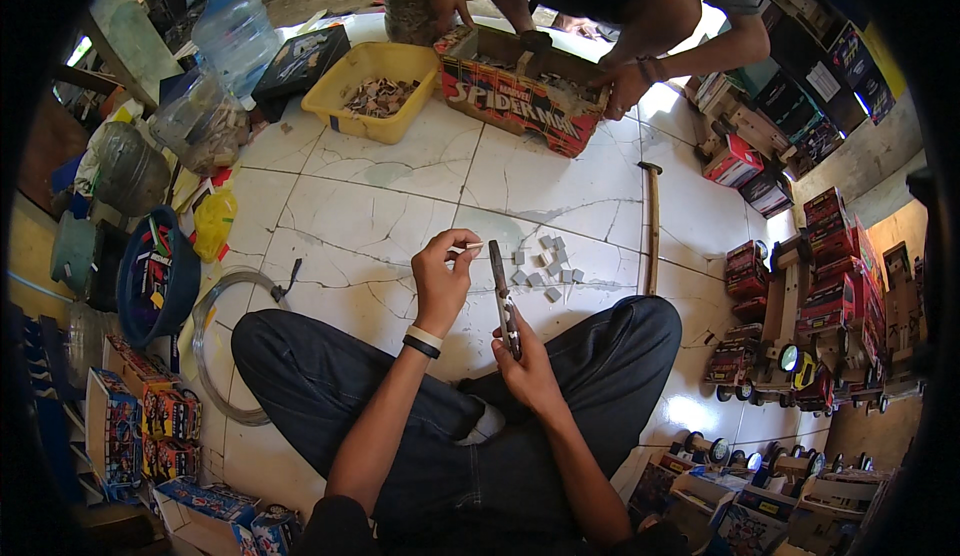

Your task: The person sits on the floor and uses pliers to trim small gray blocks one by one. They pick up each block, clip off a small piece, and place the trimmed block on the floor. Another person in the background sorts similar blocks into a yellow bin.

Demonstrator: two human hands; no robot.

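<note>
I sit cross-legged on a cracked white tiled floor. My left hand pinches a small, thin white piece between thumb and fingertips. Its tip points toward the upper end of a long, narrow dark tool, a small gap apart. My right hand is closed round the lower part of that tool, which stands nearly upright; its exact kind I cannot make out. Just right of it several small grey blocks lie scattered on the tiles.
A hammer lies to the right. At left are a coil of clear tubing and a blue basin. Ahead stand a yellow tub of scraps and a printed toy-truck body, handled by another person. Toy trucks crowd the right.
</note>
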